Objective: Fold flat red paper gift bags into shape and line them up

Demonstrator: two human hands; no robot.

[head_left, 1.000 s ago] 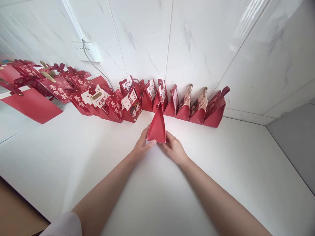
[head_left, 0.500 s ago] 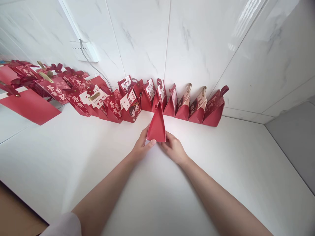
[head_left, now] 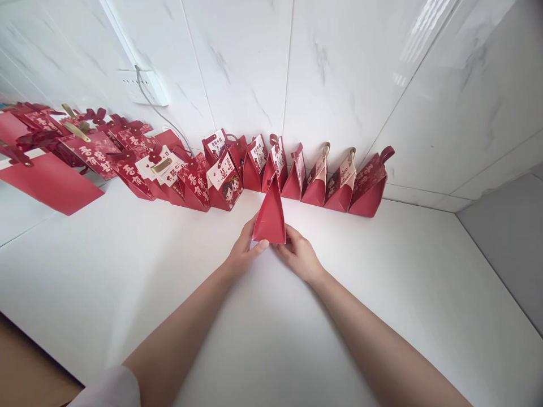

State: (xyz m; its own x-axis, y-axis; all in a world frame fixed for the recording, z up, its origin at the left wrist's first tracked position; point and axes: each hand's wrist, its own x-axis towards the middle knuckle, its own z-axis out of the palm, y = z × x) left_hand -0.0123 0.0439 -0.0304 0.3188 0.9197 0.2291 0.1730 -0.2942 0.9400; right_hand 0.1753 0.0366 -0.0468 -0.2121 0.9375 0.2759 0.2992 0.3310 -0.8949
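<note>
A plain red paper gift box [head_left: 270, 217], folded to a pointed wedge, stands upright on the white counter [head_left: 127, 265] in front of me. My left hand [head_left: 243, 250] grips its lower left edge, thumb along the base. My right hand [head_left: 299, 255] holds its lower right corner, fingers curled against the side. Behind it, a row of several finished red gift boxes [head_left: 297, 175] with handles and printed tags leans along the wall.
More red boxes and flat red bags [head_left: 51, 181] crowd the counter at the far left. A white wall socket with a cable [head_left: 146, 85] sits on the marble-tiled wall. A grey surface [head_left: 509, 237] lies at the right. The counter's near edge drops off at the lower left.
Hardly anything has moved. Both hands still hold the red box at the same spot; the view has shifted very slightly.
</note>
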